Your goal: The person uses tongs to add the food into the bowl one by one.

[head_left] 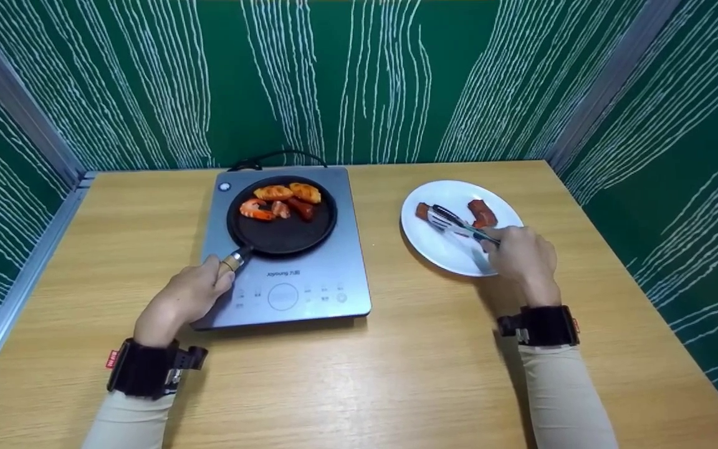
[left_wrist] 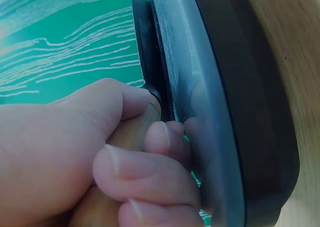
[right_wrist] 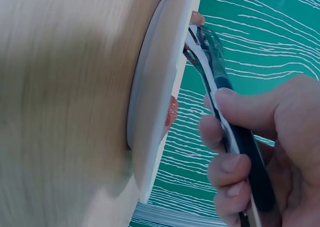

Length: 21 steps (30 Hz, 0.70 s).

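My left hand point(head_left: 187, 296) grips the wooden handle point(head_left: 232, 262) of a black frying pan point(head_left: 281, 240); in the left wrist view its fingers curl round the wood. In the pan lie a shrimp point(head_left: 257, 211), two yellow-orange browned pieces point(head_left: 273, 192), and smaller reddish pieces point(head_left: 301, 209). My right hand point(head_left: 524, 255) holds metal food tongs point(right_wrist: 240, 132) with black handles over a white plate point(head_left: 424, 249). The slotted tongs head is right at a small brown piece of food point(head_left: 422, 211) on the plate's left. Further right on the plate sits a larger reddish-brown piece point(head_left: 481, 212).
The pan stands on a grey induction cooker point(head_left: 328, 268) with touch controls at its front. A black cord point(head_left: 284, 151) runs behind it. Green panels with white lines point(head_left: 384, 81) enclose the back and sides of the wooden table point(head_left: 359, 386).
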Each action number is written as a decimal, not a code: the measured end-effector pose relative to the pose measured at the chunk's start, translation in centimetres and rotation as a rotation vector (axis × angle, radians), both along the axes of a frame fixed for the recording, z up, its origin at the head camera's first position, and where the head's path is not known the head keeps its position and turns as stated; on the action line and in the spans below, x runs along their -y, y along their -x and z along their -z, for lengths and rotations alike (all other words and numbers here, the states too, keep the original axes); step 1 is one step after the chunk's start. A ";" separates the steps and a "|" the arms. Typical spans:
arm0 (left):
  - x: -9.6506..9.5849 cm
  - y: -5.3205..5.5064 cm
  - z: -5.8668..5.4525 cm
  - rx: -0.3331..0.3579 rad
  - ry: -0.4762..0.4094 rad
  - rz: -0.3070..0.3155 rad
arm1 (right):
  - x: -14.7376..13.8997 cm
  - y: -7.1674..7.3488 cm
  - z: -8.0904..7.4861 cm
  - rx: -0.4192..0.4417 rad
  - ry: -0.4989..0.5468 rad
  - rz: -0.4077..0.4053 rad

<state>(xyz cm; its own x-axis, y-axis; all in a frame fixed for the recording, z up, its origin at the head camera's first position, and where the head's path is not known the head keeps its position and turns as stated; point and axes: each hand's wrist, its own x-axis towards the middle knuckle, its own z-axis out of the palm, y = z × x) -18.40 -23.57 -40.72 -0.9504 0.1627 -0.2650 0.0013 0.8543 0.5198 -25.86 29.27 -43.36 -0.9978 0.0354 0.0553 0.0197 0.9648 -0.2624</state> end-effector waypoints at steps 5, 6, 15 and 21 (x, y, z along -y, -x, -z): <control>0.1 -0.1 0.0 -0.022 0.012 0.012 | 0.3 0.1 -0.2 -0.052 0.029 0.033; 0.1 -0.1 0.0 -0.028 0.018 0.016 | 0.3 0.1 -0.3 -0.065 0.033 0.033; -0.3 0.0 0.0 -0.012 0.015 0.011 | 3.7 -1.0 -1.6 -0.297 0.061 -0.165; -0.2 0.0 -0.1 -0.012 0.007 0.000 | 7.9 -1.2 -2.2 -0.387 0.069 -0.273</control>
